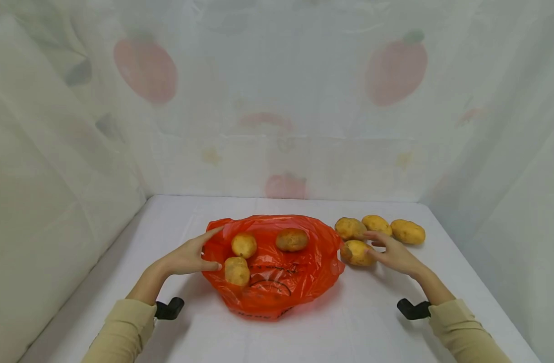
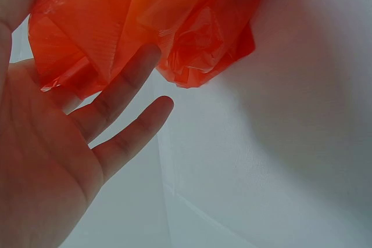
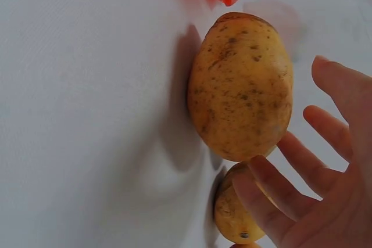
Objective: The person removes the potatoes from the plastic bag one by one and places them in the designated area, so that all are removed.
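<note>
A crumpled red plastic bag (image 1: 308,287) lies spread with its mouth facing up, and three potatoes show in it: one round potato (image 1: 244,245), another potato (image 1: 237,272) just in front, and a browner potato (image 1: 292,239) farther right. At the bag's left edge is my left hand (image 1: 188,258), thumb and fingers spread; in the left wrist view its straight fingers lie against or close to the red plastic (image 2: 87,21). My right hand (image 1: 396,256) hovers by the nearest loose potato (image 1: 356,253), fingers apart. Whether the fingertips touch that potato (image 3: 241,85) is unclear.
Behind the right hand sit more potatoes: one at the left (image 1: 349,228), a middle potato (image 1: 376,224) and a right potato (image 1: 408,232). All rest on a white-covered table (image 1: 331,333). Pale curtains with faded fruit prints (image 1: 267,166) enclose the back and sides.
</note>
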